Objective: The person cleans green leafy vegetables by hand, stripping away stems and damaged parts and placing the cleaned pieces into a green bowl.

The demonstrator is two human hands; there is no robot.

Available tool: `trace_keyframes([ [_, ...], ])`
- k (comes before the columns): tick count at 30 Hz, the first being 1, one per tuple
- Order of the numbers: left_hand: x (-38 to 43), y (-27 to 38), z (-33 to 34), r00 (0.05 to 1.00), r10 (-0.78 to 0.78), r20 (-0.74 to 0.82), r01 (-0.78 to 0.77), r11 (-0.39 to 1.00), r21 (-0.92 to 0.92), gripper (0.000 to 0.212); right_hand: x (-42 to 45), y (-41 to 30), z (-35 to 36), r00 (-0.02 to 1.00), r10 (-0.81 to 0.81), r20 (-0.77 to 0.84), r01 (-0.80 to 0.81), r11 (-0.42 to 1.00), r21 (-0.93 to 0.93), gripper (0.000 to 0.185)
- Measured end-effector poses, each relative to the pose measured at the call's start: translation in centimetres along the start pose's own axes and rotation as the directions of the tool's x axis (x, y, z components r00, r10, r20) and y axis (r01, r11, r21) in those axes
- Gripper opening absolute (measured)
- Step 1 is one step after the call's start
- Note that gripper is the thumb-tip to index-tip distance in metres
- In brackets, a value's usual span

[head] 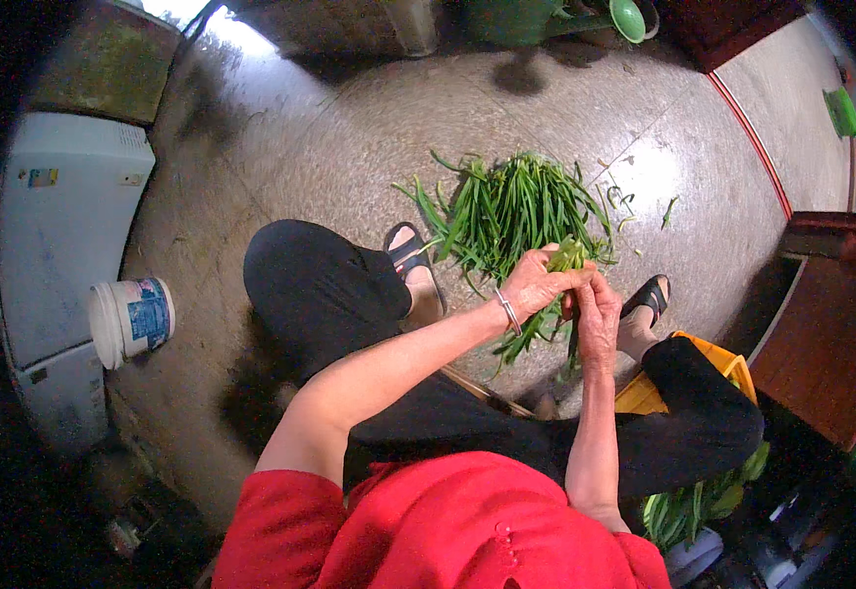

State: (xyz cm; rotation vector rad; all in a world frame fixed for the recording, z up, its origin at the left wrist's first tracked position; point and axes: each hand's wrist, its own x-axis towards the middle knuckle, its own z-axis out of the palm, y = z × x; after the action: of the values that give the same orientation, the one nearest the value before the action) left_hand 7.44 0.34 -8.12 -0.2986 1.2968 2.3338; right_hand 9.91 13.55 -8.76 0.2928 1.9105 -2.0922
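Note:
My left hand, with a silver bangle at its wrist, is closed around a bunch of long green leafy stems, whose pale ends stick up above the fingers. My right hand touches the same bunch from the right, its thumb and fingertips pinched against it; whether a stem is between them is hard to tell. The leaves hang down below both hands. Just beyond, a large loose pile of green leafy stems lies on the floor between my sandalled feet, with scraps scattered to its right.
A yellow plastic crate stands by my right leg, with more greens behind it. At the left are a white bucket and a pale refrigerator. A wooden cabinet is at the right; a green ladle-like item is at the top.

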Motion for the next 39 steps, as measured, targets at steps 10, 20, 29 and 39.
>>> trace_keyframes([
  [10, -1.7, 11.6, -3.7, 0.886, 0.367, -0.284, -0.336, 0.929, 0.153, 0.015, 9.4, 3.0, 8.3, 0.974, -0.11, 0.196, 0.163, 0.948, -0.275, 0.028],
  [20, -8.2, 24.4, -10.8, 0.384, 0.623, -0.682, -0.386, 0.779, 0.494, 0.023, 18.6, 19.1, 20.5, 0.917, 0.107, 0.383, 0.333, 0.322, -0.886, 0.028],
  [29, -7.3, 24.3, -10.9, 0.574, 0.565, -0.593, -0.37, 0.825, 0.427, 0.021, 18.2, 15.8, 13.2, 0.944, 0.234, 0.233, -0.125, 0.907, -0.403, 0.018],
  [39, -2.7, 15.6, -6.4, 0.889, 0.337, -0.311, -0.204, 0.898, 0.391, 0.018, 8.1, -0.9, 3.5, 0.936, 0.029, 0.35, -0.054, 0.996, 0.064, 0.015],
])
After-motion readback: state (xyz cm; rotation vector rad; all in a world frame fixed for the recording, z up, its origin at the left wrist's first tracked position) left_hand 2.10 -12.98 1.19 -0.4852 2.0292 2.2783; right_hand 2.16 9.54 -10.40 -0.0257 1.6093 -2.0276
